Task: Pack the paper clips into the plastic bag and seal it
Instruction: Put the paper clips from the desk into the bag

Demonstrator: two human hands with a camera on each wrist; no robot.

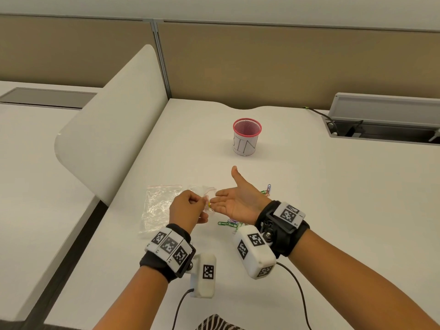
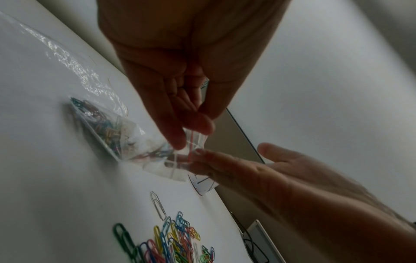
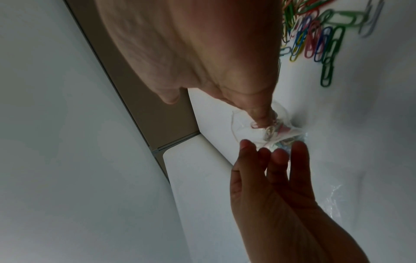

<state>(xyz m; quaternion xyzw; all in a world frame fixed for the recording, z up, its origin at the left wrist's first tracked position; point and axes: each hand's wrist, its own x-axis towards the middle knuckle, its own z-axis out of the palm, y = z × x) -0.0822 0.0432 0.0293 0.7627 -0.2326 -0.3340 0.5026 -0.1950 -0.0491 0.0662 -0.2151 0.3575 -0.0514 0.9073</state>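
Progress: partway, I judge; some clips are bagged, many loose, and sealing is not yet done.
Plastic bag (image 2: 126, 135): small clear zip bag with a red line at its mouth, held above the tabletop (image 1: 309, 210), mouth open toward 3 o'clock in the head view.
Left hand (image 1: 188, 208): fingers clamped on the bag's mouth edge, thumb against forefinger.
Right hand (image 1: 238, 201): palm up, fingers straight and slightly apart, tips at the bag's opening, one fingertip poking inside.
Bagged clips (image 2: 101, 124): coloured heap in the bag's lower corner.
Loose paper clips (image 2: 171, 243): scattered on the tabletop under the right wrist, at 5 o'clock from the bag.
Spare bag (image 1: 159, 206): flat, at 9 o'clock from the left hand.
Mesh cup (image 1: 247, 136): at 12 o'clock, well apart.
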